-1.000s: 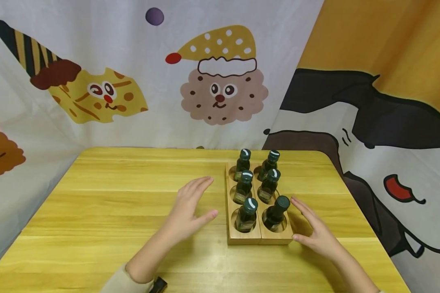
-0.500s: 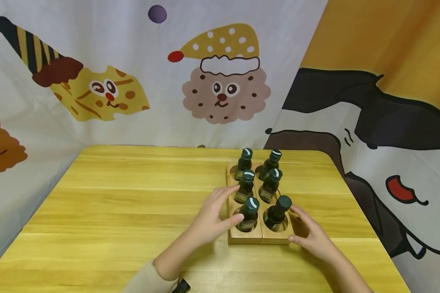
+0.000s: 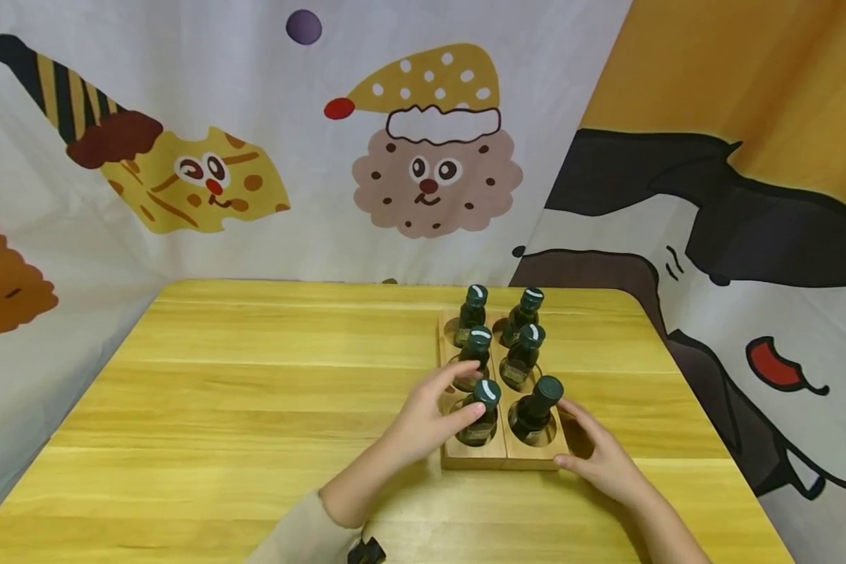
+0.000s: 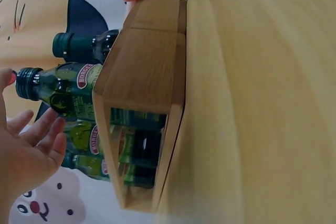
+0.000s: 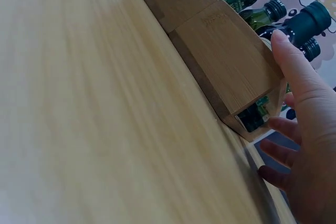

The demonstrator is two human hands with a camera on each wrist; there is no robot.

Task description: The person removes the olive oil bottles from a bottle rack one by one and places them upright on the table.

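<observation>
I'm seeing two wooden holders [image 3: 502, 458] sitting side by side on the yellow counter [image 3: 254, 392], right of centre, touching along their long edges. Each is carrying three dark green bottles [image 3: 522, 362] standing in round wells, six in all. My left hand [image 3: 430, 411] is reaching in from the left, fingers loosely spread and curving toward the nearest bottle of the left row [image 3: 481, 411]; thumb tip is lying at its shoulder, index reaching past toward the middle bottle [image 3: 475, 352]. From the head view it's looking like light contact on the near bottle, but I can't tell whether it's a real grip; in the left wrist view the fingers [image 4: 44, 135] are lying open just beside the bottles, not wrapped round one. My right hand [image 3: 602, 458] is resting open at the near right corner of the right holder, thumb lying along the front corner and fingers running along its right side; the right wrist view is showing the thumb [image 5: 294, 66] on the holder's edge, nothing gripped. Near right bottle [image 3: 536, 407] is leaning slightly in its well. Cartoon-print curtains [image 3: 423, 157] are hanging behind and to the right.
</observation>
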